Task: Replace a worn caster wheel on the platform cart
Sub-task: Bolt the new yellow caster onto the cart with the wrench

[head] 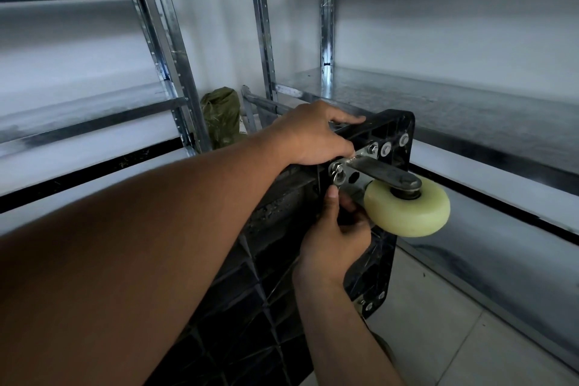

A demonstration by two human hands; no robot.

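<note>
Right of the caster wheel [407, 208], open room ran to the metal shelving [501, 163], and bare floor [438, 307] lay free below it. Left of the wheel, the left hand [313, 138], gripping the platform cart [394, 124] edge, and the right hand [332, 238] crowded the mounting plate [366, 155]; the fork [388, 172] covered its top

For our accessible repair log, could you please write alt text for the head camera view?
A person's left hand grips the top edge of a black cart tipped on its side, while the right hand reaches to the mounting plate beside the cart's cream wheel. Metal shelves stand behind.
</note>
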